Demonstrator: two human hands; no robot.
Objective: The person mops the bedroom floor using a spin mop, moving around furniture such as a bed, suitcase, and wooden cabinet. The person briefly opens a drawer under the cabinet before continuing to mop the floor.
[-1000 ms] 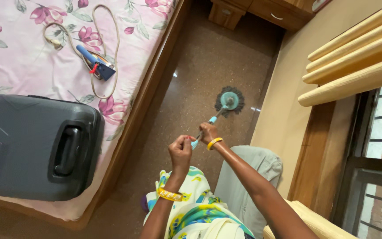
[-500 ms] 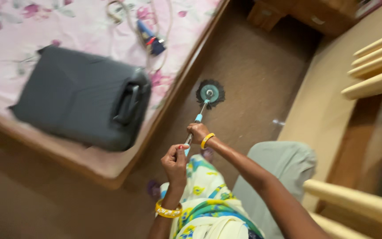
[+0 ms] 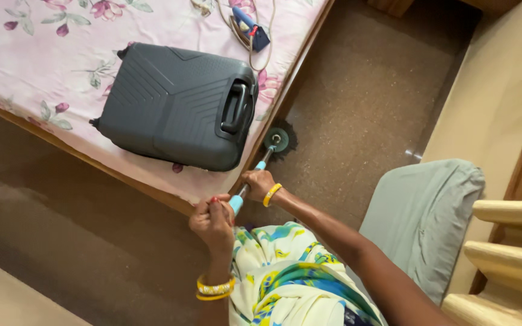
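Both hands, left (image 3: pixel 211 218) and right (image 3: pixel 257 182), grip the mop (image 3: pixel 276 140); its head has slid to the bed (image 3: pixel 246 172) edge, at twelve o'clock.

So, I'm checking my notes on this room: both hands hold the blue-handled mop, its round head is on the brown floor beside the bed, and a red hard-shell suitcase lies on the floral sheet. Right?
Not quite: the hard-shell suitcase is dark grey, not red, as the head view shows. The rest stands: left hand and right hand hold the blue-handled mop, head on the brown floor beside the bed.
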